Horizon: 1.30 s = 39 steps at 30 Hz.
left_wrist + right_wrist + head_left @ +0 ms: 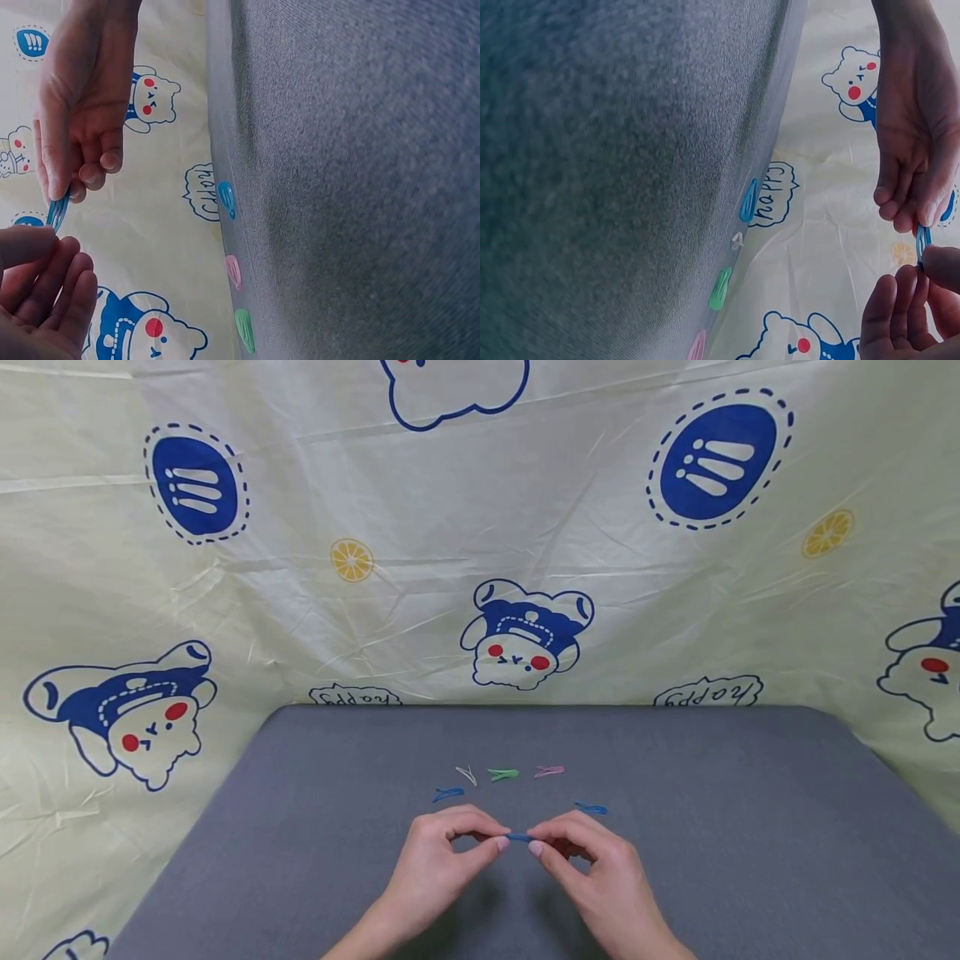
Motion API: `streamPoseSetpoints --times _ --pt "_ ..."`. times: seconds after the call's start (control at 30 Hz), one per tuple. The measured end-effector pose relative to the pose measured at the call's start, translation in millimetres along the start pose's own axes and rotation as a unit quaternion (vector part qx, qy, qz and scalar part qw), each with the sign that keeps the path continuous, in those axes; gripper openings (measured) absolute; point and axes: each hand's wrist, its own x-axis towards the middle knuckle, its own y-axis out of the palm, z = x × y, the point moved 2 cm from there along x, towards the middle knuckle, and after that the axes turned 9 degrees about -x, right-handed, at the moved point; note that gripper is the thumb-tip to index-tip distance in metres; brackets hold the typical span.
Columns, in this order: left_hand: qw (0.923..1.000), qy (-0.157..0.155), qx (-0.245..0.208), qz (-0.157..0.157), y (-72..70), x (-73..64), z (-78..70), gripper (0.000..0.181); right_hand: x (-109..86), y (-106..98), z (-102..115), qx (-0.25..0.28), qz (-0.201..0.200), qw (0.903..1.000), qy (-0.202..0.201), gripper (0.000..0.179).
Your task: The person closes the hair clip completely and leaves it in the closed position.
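Note:
A blue snap hair clip (518, 837) spans the gap between my two hands, held above the grey table. Its left end is pinched between the thumb and index finger of my left hand (438, 852). My right hand (600, 864) pinches the opposite end the same way. In the left wrist view the clip (57, 214) appears as a narrow loop, its ends covered by fingertips. Beyond the hands lie more hair clips: a blue one (448, 794) past the left hand and another blue one (591, 808) past the right.
Farther back on the table (720, 810) a white clip (467, 776), a green clip (503, 774) and a pink clip (549, 771) lie in a row, looking V-shaped. A printed cloth (420, 635) hangs behind the table's far edge.

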Motion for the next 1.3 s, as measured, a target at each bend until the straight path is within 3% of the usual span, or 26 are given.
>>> streamPoseSetpoints --times 0.27,0.67,1.0,1.3 --pt "1.0 -0.004 -0.004 -0.005 -0.1 -0.6 0.8 0.008 -0.5 1.4 4.3 -0.007 0.003 0.9993 0.037 0.024" --pt "0.9997 -0.007 -0.024 -0.001 2.6 -2.7 -1.4 0.011 -1.3 0.4 3.2 0.005 0.002 0.9997 0.023 0.015" --pt "0.9981 0.05 -0.032 0.015 2.3 -1.9 -1.9 0.012 -1.7 -1.0 -0.2 0.035 0.009 0.9987 -0.035 0.014" --pt "0.9965 0.064 -0.032 0.043 -0.8 0.6 3.3 0.012 0.4 -0.2 -5.5 0.06 0.041 0.9971 -0.022 0.016"
